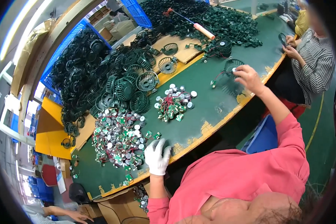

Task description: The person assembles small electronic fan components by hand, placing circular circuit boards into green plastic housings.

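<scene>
My right hand [249, 79], bare, is at the right part of the table. Its fingertips pinch a small round white-topped motor [234, 70]; red wires and a little green circuit board [213, 83] dangle beside it. Close to those fingers is a dark green round fan housing [233, 64], blurred. My left hand [157, 156], in a white glove, rests by the near table edge with fingers apart, and no held thing shows. Small green circuit boards [153, 135] lie just beyond it. Left of it spreads a large heap of wired motors [117, 138]; a smaller motor pile [173, 102] sits mid-table.
Dark fan housings [125, 89] are heaped at the back left, beside a blue crate [48, 76]. Green plastic parts [227, 26] cover the far end, with a screwdriver [204, 31] on them. A co-worker in stripes [313, 63] handles a fan part at right. The green table [198, 123] has a worn yellow edge.
</scene>
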